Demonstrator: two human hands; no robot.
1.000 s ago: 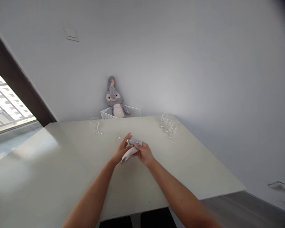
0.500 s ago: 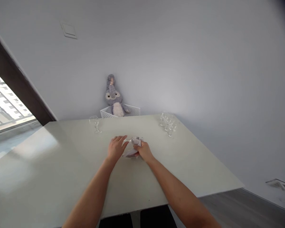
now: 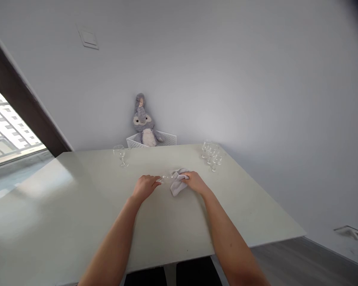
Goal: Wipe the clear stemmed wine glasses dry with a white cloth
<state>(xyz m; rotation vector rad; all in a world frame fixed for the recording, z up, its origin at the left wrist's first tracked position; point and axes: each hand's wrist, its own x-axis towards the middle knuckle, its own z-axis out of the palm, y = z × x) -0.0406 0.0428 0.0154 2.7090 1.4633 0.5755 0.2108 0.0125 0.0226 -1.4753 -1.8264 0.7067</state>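
Note:
Above the middle of the table, my left hand is closed on the foot end of a clear stemmed glass, which lies sideways and points right. My right hand grips a pale grey cloth between thumb and fingers. The cloth bunches at the bowl end of the glass and partly hides it; one corner hangs down. Whether any cloth is inside the bowl I cannot tell.
On the pale table, a single stemmed glass stands at the back left. Several stemmed glasses stand grouped at the back right. Behind the far edge, a grey plush toy sits in a white perforated basket against the wall.
My right hand has moved right with the cloth, drawing it toward the glass's mouth end. My left hand still holds the foot end, slightly lower.

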